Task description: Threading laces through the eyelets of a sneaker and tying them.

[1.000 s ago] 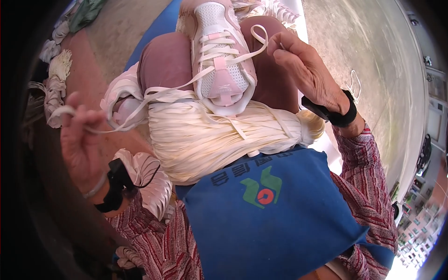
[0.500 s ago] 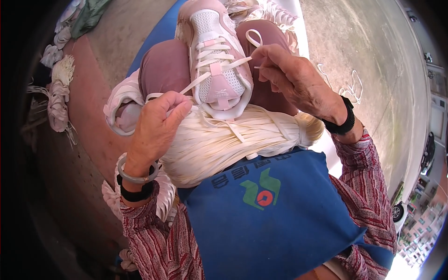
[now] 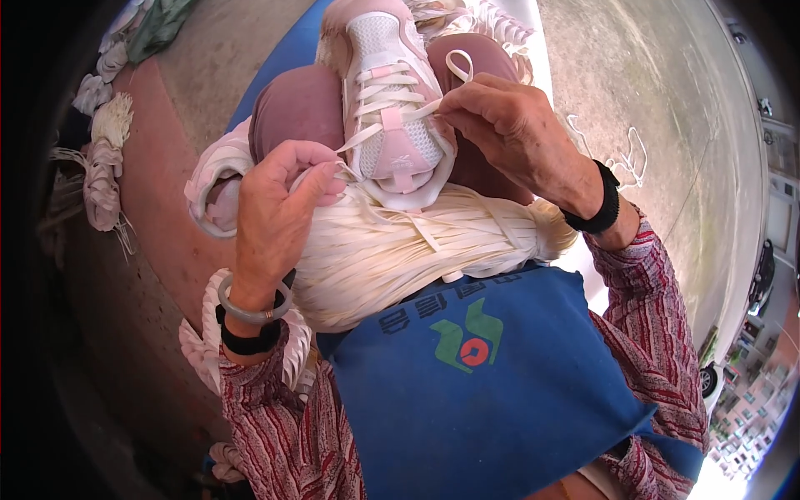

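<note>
A pink and white sneaker (image 3: pixel 404 146) rests between my knees, its heel end toward me and its toe pointing away. White shoelace (image 3: pixel 392 94) zigzags across its front. My left hand (image 3: pixel 287 187) pinches one lace end beside the shoe's opening. On the other side, my right hand (image 3: pixel 500 125) pinches the other end close to the eyelets, and a small loop of lace stands up above its fingers. Under the shoe's near end, across my lap, lies a thick bundle of cream laces (image 3: pixel 417 246).
A second pink and white shoe (image 3: pixel 218 187) sits left of my knee. More bundled laces (image 3: pixel 104 179) lie on the floor at far left. Loose white lace (image 3: pixel 629 162) lies on the concrete at right. A blue apron (image 3: pixel 492 400) covers my lap.
My right hand has moved slightly left and closed in on the lace near the shoe. My left hand has turned a little and shifted left, still pinching its end.
</note>
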The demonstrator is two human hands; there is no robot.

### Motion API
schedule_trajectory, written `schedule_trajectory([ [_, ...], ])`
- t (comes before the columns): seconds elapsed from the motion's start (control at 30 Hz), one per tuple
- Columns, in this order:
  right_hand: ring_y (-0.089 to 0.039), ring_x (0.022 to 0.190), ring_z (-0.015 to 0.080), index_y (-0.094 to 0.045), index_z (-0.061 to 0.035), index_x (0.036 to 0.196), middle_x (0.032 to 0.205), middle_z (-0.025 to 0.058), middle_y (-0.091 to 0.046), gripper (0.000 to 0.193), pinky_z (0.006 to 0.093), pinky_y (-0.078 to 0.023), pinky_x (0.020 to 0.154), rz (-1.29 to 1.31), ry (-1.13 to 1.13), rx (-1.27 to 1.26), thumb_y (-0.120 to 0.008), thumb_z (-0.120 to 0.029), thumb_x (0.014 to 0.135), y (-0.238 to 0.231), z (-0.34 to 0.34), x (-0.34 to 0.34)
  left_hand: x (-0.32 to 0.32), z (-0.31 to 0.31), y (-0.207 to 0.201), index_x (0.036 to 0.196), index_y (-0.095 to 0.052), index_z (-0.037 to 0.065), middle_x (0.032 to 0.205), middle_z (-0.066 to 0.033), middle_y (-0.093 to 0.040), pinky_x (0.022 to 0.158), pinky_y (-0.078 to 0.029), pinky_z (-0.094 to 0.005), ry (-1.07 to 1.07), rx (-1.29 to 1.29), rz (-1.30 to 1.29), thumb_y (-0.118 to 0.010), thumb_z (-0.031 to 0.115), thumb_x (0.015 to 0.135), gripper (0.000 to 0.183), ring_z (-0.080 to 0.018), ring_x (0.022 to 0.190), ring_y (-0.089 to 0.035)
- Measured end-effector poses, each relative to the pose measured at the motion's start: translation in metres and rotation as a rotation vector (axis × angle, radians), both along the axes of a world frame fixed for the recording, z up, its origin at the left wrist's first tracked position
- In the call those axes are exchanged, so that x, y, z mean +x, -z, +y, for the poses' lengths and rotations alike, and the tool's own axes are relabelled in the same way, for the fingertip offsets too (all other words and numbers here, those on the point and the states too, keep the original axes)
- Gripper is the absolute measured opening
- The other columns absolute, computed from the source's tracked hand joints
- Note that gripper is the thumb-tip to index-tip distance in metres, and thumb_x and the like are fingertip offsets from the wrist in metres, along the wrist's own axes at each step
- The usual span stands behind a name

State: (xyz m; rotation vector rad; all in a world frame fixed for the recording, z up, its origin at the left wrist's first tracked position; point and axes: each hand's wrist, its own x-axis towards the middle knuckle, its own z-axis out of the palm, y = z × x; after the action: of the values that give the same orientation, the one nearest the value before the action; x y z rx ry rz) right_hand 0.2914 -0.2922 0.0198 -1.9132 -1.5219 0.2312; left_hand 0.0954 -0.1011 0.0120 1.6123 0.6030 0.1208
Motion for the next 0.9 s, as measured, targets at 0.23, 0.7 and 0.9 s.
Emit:
schedule_trajectory([
  [0.23,-0.064,0.075,0.0362,-0.063,0.0005,0.084,0.075,0.0176,-0.061,0.012,0.0426,-0.051,0.066,-0.12,-0.029,-0.068,-0.067,-0.011,0.084,-0.013,0.011,-0.002,0.003,0.002,0.011,0.1,-0.064,-0.003,0.09,-0.0044,-0.068,0.074,-0.05,-0.0205,-0.092,-0.042,-0.174,-0.064,0.004,0.091,0.012,-0.0077,0.081,-0.063],
  [0.7,-0.063,0.073,0.0347,-0.067,0.0024,0.095,0.083,0.018,-0.064,0.013,0.0406,-0.051,0.068,0.091,0.084,-0.081,-0.063,-0.007,0.087,0.006,0.002,0.0,0.008,-0.005,0.024,0.098,-0.063,-0.002,0.084,-0.0065,-0.069,0.071,-0.052,-0.0217,-0.097,0.136,-0.14,-0.06,0.002,0.092,0.008,-0.0096,0.078,-0.065],
  [0.9,-0.063,0.073,0.0318,-0.065,0.0002,0.089,0.082,0.0152,-0.062,0.01,0.039,-0.051,0.065,0.037,0.117,-0.033,-0.066,-0.009,0.086,0.014,0.004,-0.01,0.012,-0.001,0.02,0.098,-0.063,-0.004,0.086,-0.006,-0.068,0.071,-0.052,-0.0218,-0.039,0.062,-0.116,-0.061,0.0,0.091,0.009,-0.0092,0.079,-0.064],
])
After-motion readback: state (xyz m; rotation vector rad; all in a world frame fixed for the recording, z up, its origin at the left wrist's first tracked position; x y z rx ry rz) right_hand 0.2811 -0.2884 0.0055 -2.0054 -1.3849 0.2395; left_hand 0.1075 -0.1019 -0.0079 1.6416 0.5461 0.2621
